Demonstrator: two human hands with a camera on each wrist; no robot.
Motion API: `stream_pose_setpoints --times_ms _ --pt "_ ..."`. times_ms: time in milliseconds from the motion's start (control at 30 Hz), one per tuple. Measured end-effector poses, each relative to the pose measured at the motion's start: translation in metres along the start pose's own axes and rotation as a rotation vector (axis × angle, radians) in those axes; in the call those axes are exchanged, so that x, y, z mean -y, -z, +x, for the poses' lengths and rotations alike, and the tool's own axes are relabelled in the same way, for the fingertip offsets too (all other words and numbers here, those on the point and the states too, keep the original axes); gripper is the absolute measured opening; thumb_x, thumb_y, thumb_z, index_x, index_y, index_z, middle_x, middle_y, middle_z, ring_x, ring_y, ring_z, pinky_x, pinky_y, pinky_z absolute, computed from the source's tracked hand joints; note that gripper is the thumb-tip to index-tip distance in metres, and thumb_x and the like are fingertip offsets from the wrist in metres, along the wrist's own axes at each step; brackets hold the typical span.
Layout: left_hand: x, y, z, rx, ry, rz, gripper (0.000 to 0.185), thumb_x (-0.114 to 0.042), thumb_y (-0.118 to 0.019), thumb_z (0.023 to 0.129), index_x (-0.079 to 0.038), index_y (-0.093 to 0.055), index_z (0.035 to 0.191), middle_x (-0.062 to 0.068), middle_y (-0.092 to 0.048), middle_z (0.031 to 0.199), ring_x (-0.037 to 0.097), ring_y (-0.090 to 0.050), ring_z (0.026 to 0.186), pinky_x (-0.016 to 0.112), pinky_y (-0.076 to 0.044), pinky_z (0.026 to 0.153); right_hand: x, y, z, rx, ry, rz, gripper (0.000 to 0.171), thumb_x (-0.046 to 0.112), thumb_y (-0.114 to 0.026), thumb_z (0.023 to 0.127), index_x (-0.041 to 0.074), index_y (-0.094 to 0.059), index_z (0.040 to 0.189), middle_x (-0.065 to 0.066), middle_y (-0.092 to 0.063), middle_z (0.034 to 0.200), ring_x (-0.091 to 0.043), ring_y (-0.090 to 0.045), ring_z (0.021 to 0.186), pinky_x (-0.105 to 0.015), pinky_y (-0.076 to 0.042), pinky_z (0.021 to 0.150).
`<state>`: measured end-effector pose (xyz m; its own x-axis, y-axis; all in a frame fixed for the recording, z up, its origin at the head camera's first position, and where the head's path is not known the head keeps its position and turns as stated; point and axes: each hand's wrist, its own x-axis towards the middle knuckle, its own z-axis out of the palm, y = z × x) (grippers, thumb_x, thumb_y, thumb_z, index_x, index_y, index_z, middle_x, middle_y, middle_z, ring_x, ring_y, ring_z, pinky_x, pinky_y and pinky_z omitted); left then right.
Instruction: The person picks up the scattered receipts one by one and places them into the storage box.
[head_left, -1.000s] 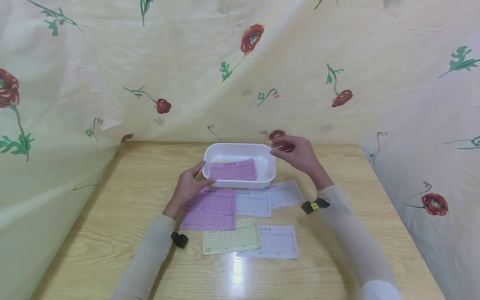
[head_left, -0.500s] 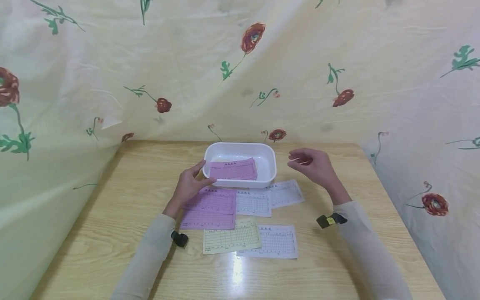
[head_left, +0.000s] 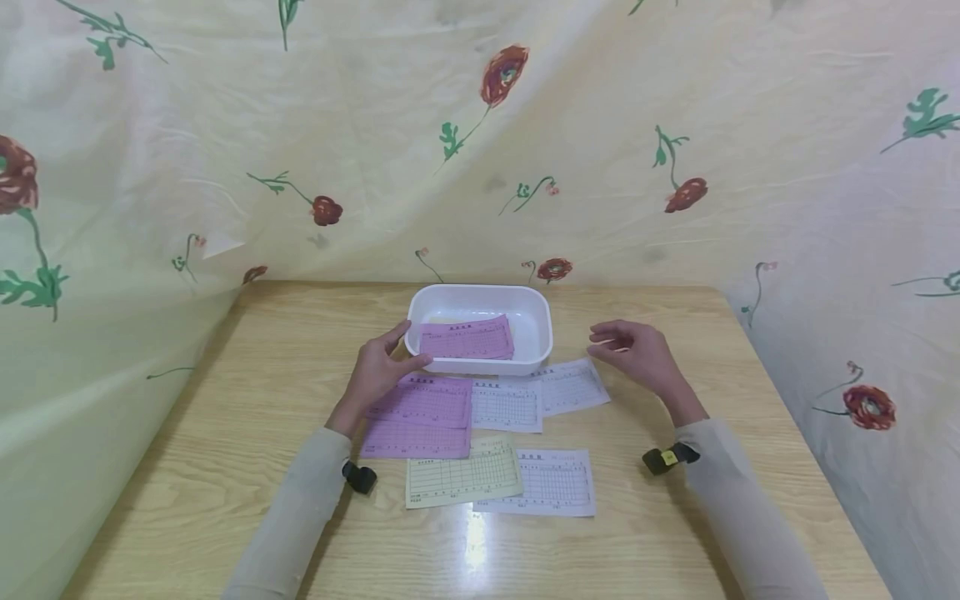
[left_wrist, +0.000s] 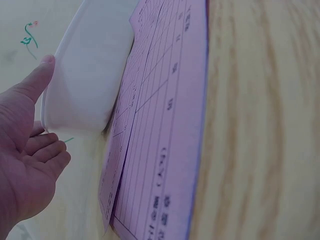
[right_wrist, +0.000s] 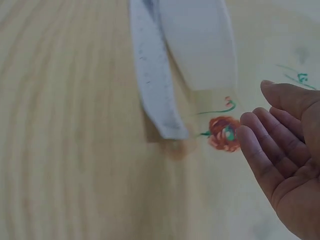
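Fingers (head_left: 392, 335) of the left hand (head_left: 377, 372) steady the white tray (head_left: 534, 360), the right hand (head_left: 637, 352) hovers relaxed and empty; next likely picking another slip (head_left: 568, 386) from the table (head_left: 225, 450).

Looks like somebody's sitting at a makeshift paperwork corner, probably in a home rather than a proper office. A cream cloth printed with red flowers and green stems (head_left: 480, 142) is hanging as a backdrop all round, hiding the actual room. A light wood-grain table (head_left: 225, 467) is carrying loose printed forms, purple (head_left: 420, 417), white (head_left: 551, 483) and pale yellow (head_left: 457, 479), with a white oval plastic tub (head_left: 536, 333) holding more.
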<state>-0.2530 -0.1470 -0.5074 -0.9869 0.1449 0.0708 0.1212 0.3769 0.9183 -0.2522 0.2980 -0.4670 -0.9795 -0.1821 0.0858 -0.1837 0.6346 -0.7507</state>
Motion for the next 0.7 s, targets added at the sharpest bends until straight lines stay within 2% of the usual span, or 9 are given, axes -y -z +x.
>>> stream_pose_setpoints --times_ms 133,367,567,700 --pt "0.0 0.0 0.0 0.002 0.007 -0.002 0.091 -0.04 -0.085 0.083 -0.003 -0.042 0.154 0.009 -0.039 0.161 0.028 -0.031 0.152 0.05 -0.027 0.125 -0.008 -0.001 -0.003 0.027 -0.018 -0.009 0.043 0.027 -0.077 0.094 0.002 -0.068 0.127 -0.016 -0.073 0.12 -0.032 -0.072 0.101 -0.02 -0.06 0.076" --pt "-0.001 0.001 0.0 0.006 0.01 -0.01 0.092 -0.042 -0.085 0.083 -0.003 -0.042 0.154 0.009 -0.038 0.162 0.029 -0.031 0.152 0.049 -0.028 0.125 -0.014 -0.005 -0.005 0.06 -0.064 -0.039 0.042 0.026 -0.076 0.094 0.004 -0.067 0.128 -0.015 -0.072 0.121 -0.032 -0.072 0.103 -0.038 -0.062 0.083" --pt "-0.001 0.001 0.0 0.003 -0.013 -0.01 0.092 -0.042 -0.086 0.082 -0.002 -0.042 0.153 0.01 -0.039 0.161 0.029 -0.032 0.152 0.049 -0.028 0.125 -0.015 -0.007 -0.006 0.099 -0.102 -0.053 0.044 0.026 -0.077 0.094 0.004 -0.066 0.13 -0.016 -0.072 0.122 -0.032 -0.07 0.104 -0.038 -0.062 0.083" --pt "-0.001 0.001 0.0 0.002 -0.014 -0.011 0.093 -0.043 -0.086 0.082 -0.002 -0.043 0.153 0.01 -0.039 0.161 0.029 -0.032 0.152 0.049 -0.029 0.125 -0.017 -0.008 -0.008 0.114 -0.109 -0.067 0.045 0.025 -0.077 0.094 0.002 -0.066 0.131 -0.017 -0.072 0.122 -0.033 -0.07 0.105 -0.042 -0.062 0.085"
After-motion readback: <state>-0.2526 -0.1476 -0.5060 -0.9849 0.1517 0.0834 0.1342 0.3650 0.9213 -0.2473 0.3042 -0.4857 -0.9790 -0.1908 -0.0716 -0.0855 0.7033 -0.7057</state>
